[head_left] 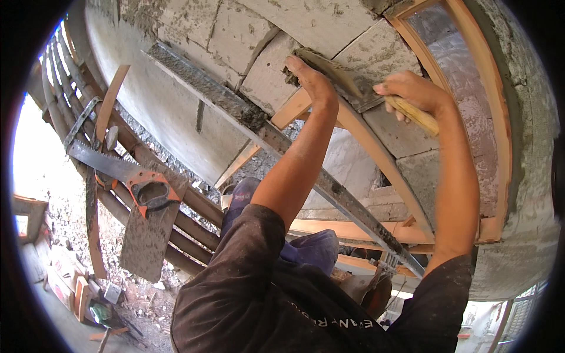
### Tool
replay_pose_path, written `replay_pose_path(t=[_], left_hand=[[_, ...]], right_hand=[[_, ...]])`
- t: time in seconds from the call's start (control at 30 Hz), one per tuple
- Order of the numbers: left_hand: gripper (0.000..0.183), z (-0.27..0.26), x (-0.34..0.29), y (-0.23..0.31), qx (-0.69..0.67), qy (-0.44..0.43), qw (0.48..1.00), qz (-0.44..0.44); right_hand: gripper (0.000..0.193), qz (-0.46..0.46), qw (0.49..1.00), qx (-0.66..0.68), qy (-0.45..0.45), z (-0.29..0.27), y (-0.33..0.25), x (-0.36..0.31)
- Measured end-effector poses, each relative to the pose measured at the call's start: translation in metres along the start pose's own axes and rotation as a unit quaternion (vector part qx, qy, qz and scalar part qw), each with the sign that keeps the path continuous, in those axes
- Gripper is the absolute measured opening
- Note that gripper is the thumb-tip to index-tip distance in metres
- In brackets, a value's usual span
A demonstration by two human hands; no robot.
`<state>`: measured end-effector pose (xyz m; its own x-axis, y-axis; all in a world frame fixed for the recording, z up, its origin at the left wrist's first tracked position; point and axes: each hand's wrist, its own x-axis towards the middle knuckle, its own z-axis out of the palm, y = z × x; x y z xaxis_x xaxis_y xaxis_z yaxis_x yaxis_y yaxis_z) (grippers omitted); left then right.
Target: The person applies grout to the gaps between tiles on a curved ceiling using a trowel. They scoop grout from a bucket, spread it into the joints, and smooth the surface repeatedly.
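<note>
My right hand (418, 97) is closed around the yellow wooden handle of a trowel (418, 116). Its grey, mortar-smeared blade reaches left across the wall of pale blocks (265, 70). At the blade's far end is my left hand (315, 82), seen edge-on with its fingers stretched out and partly hidden. Dark wet mortar (289, 76) shows beside its fingers, next to a joint between blocks. Just below both hands, a curved wooden frame piece (376, 150) runs down along the blocks.
A long mortar-caked metal bar (329, 182) slants beneath my arms. On the left, a handsaw (150, 188) with an orange-and-black handle lies on a board (147, 241) over bamboo poles (194, 217). A wooden window frame (500, 117) stands at right. Rubble and wood scraps lie below left.
</note>
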<state>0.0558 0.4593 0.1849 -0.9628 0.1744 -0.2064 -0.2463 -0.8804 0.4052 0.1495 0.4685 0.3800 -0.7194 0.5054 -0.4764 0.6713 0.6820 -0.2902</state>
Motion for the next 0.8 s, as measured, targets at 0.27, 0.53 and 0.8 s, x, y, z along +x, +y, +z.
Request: replay_pose_path(t=[0.27,0.53,0.8], left_hand=[[0.099,0.002,-0.008,0.013,0.021,0.008,0.999,-0.026],[0.099,0.005,-0.007,0.016,-0.02,-0.008,0.999,-0.045],[0.098,0.002,-0.007,0.017,-0.029,-0.042,0.998,-0.039]], right_hand=[[0.032,-0.026,0.999,-0.003,0.018,-0.001,-0.001,-0.015],[0.032,-0.03,0.999,-0.014,0.029,0.006,0.007,-0.002],[0.035,-0.019,0.997,-0.052,0.045,0.01,0.004,-0.014]])
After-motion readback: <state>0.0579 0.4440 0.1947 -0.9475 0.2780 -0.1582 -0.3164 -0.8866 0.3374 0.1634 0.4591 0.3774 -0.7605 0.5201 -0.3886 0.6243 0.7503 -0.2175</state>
